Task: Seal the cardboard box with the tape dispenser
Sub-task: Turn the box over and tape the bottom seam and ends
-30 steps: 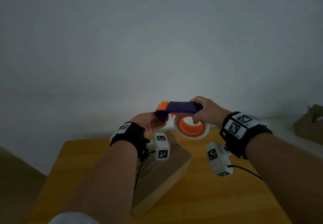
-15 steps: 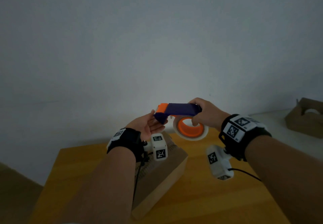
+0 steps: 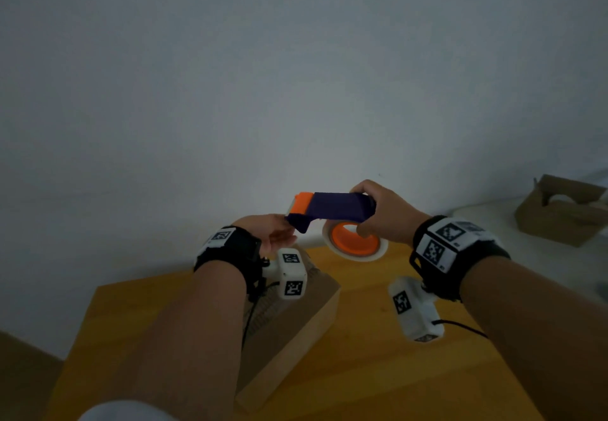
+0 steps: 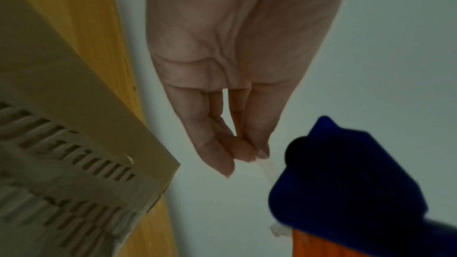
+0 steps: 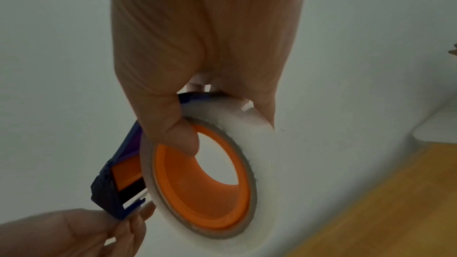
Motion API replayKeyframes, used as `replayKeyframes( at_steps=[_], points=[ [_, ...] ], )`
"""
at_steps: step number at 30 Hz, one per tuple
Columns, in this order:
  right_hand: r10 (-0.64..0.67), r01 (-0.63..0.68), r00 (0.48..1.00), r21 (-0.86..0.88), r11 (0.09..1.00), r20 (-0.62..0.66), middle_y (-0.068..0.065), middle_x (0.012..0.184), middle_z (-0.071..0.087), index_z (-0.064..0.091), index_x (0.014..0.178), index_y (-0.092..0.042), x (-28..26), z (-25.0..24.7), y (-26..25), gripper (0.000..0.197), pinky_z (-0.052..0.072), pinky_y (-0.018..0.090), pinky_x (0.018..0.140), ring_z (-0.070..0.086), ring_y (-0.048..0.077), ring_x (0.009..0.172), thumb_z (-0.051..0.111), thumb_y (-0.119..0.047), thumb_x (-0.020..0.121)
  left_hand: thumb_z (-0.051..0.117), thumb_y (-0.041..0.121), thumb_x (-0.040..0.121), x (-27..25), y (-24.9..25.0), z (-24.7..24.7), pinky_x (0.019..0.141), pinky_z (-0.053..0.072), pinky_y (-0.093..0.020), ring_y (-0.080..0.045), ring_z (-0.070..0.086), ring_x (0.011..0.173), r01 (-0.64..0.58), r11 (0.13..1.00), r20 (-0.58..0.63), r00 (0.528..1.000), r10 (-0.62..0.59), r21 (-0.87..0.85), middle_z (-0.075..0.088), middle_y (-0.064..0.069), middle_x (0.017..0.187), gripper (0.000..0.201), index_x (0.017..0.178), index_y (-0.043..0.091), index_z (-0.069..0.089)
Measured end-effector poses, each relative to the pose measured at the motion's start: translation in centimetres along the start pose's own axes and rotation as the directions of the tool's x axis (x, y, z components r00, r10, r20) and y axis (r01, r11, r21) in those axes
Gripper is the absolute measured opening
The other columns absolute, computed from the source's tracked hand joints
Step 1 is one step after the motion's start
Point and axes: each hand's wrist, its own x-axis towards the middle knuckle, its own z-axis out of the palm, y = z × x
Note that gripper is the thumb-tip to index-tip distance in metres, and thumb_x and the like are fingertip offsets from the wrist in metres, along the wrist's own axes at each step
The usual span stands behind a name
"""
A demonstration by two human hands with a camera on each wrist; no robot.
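My right hand (image 3: 368, 216) grips the tape dispenser (image 3: 335, 208), a dark blue body with an orange front tip, held in the air above the table's far edge. The thumb (image 5: 180, 138) reaches into the orange core of the white tape roll (image 5: 262, 153). My left hand (image 3: 284, 234) sits at the dispenser's front end. There its fingertips (image 4: 249, 155) pinch together on a thin clear tape end (image 4: 265, 171) that runs to the dispenser (image 4: 346, 183). The brown cardboard box (image 3: 296, 318) lies on the wooden table (image 3: 378, 374), below my left wrist.
A second, open cardboard box (image 3: 566, 213) stands on a white surface at the far right. A plain grey wall rises behind the table. A brown surface (image 3: 19, 374) shows at the lower left, off the table's edge.
My left hand has drawn slightly to the left at the dispenser's front end. The right hand and dispenser have stayed almost still, and the view has shifted a little right.
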Motion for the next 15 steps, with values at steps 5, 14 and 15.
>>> replayKeyframes(
  at_steps=[5,14,15],
  points=[
    [0.019,-0.019,1.0,-0.087,0.996,-0.002,0.0,0.099,0.058,0.043,0.11,-0.024,-1.0,0.0,0.9,0.057,0.049,0.023,0.062,0.06,0.018,0.085,0.074,-0.001,0.067,0.055,-0.006,0.089,1.2,-0.4,0.5,0.041,0.054,-0.021,-0.018,0.064,0.063,0.044,0.998,-0.016,0.999,-0.043,0.039,0.062,-0.014,0.081,0.006,0.088,-0.004,0.06],
    [0.003,0.033,0.989,-0.247,0.969,0.148,-0.005,0.106,0.056,0.041,0.13,-0.03,-2.6,1.1,0.1,0.067,0.044,0.024,0.069,0.057,0.017,0.087,0.074,-0.021,0.072,0.051,0.004,0.091,3.1,-0.5,1.7,0.093,0.052,-0.036,-0.019,0.057,0.071,-0.033,0.901,-0.111,0.99,0.089,0.433,0.058,-0.003,0.07,0.024,0.069,0.014,0.053],
    [0.023,0.018,0.987,-0.247,0.969,0.161,-0.004,0.106,0.057,0.042,0.129,-0.03,-2.6,1.1,0.0,0.066,0.044,0.023,0.067,0.057,0.016,0.084,0.075,-0.022,0.072,0.051,0.005,0.091,3.1,-0.5,1.8,0.091,0.052,-0.036,-0.019,0.056,0.069,-0.036,0.876,-0.107,0.989,0.1,0.482,0.058,-0.002,0.067,0.025,0.068,0.014,0.053]
  ],
)
